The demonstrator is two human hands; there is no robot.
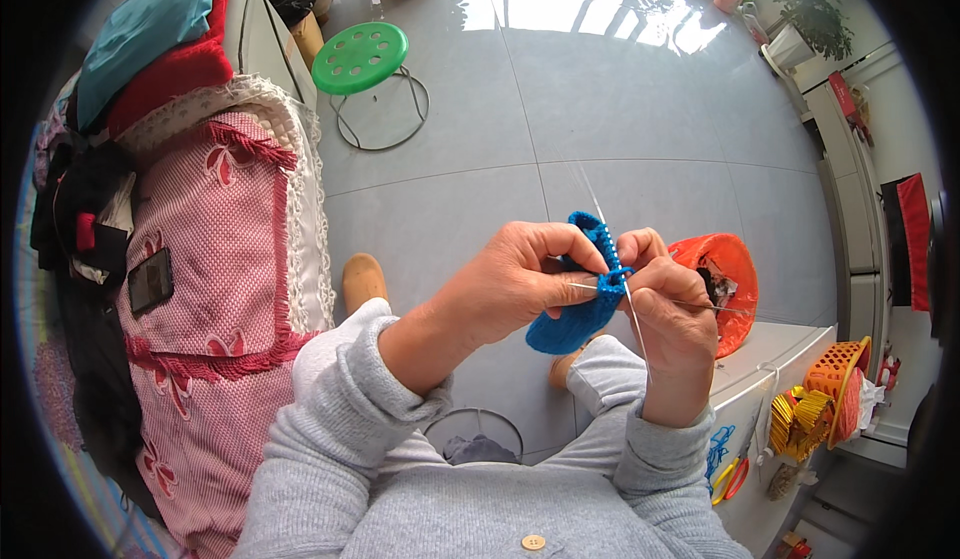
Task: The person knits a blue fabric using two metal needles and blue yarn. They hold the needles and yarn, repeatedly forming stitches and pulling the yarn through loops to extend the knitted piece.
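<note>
A small blue knitted piece (568,331) hangs between my hands above my lap. Its stitches sit along a thin knitting needle (597,202) that slants away from me past its far edge. My left hand (515,274) is closed on the knitting from the left, thumb and index finger pinching near the stitches. Closed at the right edge, my right hand (672,299) pinches a needle by the blue loops. Another thin needle end sticks out to the right behind that hand. Which fingers hold the yarn is hidden.
An orange-lined bin (738,334) stands right of my hands. On the white surface (770,349) lie scissors (735,479), blue yarn (718,449) and an orange basket (838,364). A pink-covered sofa (215,289) holds a phone (150,282); a green stool (360,59) stands ahead.
</note>
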